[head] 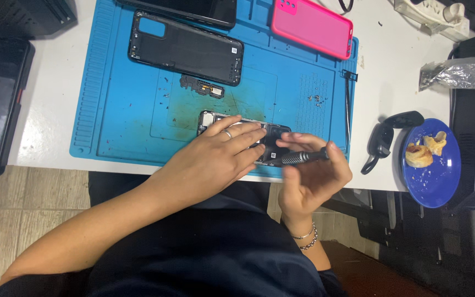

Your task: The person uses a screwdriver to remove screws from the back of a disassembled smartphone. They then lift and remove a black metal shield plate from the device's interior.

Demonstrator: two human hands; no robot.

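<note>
An opened phone (273, 135) lies near the front edge of a blue work mat (116, 121). My left hand (215, 157) rests flat over it, a ring on one finger, pinning it down. My right hand (314, 176) grips a slim black screwdriver (303, 157), which lies nearly level with its tip pointing left at the phone's lower part. Much of the phone is hidden under my left hand.
On the mat lie a black back cover (185, 48), a small black inner part (202, 87), loose screws (317, 99), tweezers (347, 104), a pink case (311, 25) and another dark phone (193, 10). A blue plate (441, 181) with food and a black device (386, 137) sit at right.
</note>
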